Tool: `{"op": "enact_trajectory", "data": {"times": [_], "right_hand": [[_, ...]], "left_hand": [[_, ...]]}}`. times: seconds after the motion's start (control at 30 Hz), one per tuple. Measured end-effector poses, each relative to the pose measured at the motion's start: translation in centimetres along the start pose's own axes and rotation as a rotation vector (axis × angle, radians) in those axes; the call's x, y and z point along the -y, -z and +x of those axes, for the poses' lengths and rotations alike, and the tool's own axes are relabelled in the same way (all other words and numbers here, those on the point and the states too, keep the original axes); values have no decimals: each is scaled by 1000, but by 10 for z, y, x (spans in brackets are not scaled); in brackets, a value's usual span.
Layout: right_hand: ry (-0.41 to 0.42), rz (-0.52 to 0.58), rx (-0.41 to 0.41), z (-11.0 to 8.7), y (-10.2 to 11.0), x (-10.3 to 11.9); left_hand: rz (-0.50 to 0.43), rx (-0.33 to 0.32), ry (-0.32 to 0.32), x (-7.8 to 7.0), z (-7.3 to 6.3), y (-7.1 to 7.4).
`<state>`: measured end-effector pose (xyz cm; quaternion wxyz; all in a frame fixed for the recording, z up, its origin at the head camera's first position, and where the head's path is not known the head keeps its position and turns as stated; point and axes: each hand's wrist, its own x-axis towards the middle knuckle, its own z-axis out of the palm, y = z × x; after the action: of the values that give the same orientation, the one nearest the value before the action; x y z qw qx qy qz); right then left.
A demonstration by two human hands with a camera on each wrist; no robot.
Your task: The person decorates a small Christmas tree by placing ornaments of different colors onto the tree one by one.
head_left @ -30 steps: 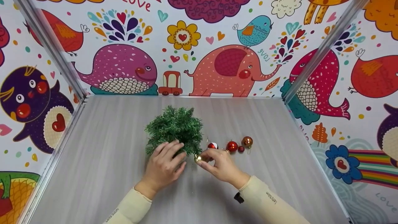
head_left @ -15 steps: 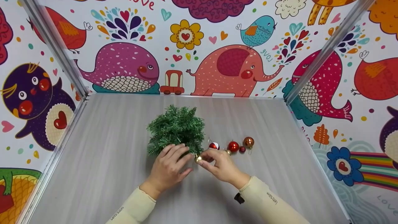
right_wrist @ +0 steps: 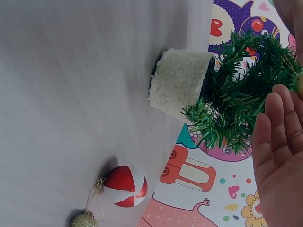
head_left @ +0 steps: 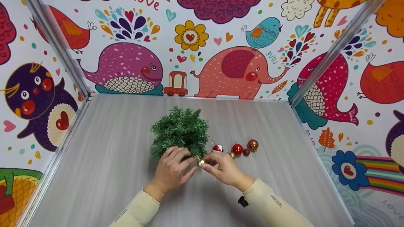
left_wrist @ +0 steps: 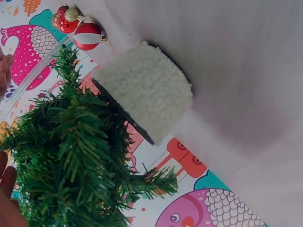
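A small artificial Christmas tree [head_left: 180, 129] stands on the table, its pot wrapped in white fleece [left_wrist: 147, 90] in the left wrist view. My left hand [head_left: 173, 167] rests at the tree's near side, fingers spread over the front branches and thumb pointing right. My right hand [head_left: 225, 167] pinches a shiny gold Christmas ball [head_left: 200, 162] between thumb and index finger, right at the tree's lower right branches. At the right wrist view's edge, part of the gold ball [right_wrist: 300, 87] shows beside a gold cord, above the right fingers [right_wrist: 279, 118].
Right of the tree lie a red-and-white ball [head_left: 217, 148], a glittery gold ball [head_left: 232, 155], a red ball [head_left: 237, 149], a small dark red ball [head_left: 246, 152] and a copper ball [head_left: 252, 144]. Printed cartoon panels [head_left: 186, 69] wall the table [head_left: 110, 142] on three sides.
My left hand has shifted slightly right, its thumb now closer to the gold ball. My right hand keeps its pinch on the ball almost in place. The head view has moved slightly.
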<state>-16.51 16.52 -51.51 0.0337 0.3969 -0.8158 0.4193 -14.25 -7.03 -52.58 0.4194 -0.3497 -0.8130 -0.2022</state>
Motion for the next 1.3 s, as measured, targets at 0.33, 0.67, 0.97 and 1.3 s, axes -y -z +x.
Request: {"op": "enact_trajectory", "data": {"times": [0.33,0.67,0.97,1.3], "right_hand": [[-7,4,19,1,2,0],[-4,27,28,0,3,2],[8,8,-7,0,1,0],[24,25,-30,0,-1,0]], "left_hand": [[-112,-7,91,-4,7,1],[-132,-13,140,-10,11,1],[-136,-42,184,-13,13,0],[-121,-64,173,-14,14,1]]}}
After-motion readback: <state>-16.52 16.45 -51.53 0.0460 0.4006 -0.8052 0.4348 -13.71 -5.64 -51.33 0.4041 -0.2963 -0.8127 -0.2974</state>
